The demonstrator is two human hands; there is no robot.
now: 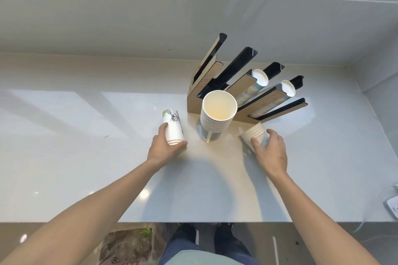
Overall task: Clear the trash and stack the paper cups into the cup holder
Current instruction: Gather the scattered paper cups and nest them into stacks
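Gripping cups in both hands, a person is working midway through the job: the left hand [167,146] is curling round a printed cup stack [173,126] at 9 o'clock of the tall upright stack [217,114], the right hand [270,150] is clasping a short white stack [255,133] at 3 o'clock. The cup holder [247,90], at 12 o'clock, is holding cups in two slots; other slots are standing empty.

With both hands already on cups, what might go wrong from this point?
The tall upright stack of white paper cups stands between both hands; either forearm might topple it. The left hand holds a printed paper cup stack near its rim, so nested cups may slip. The tilted short stack under the right hand may fan apart.
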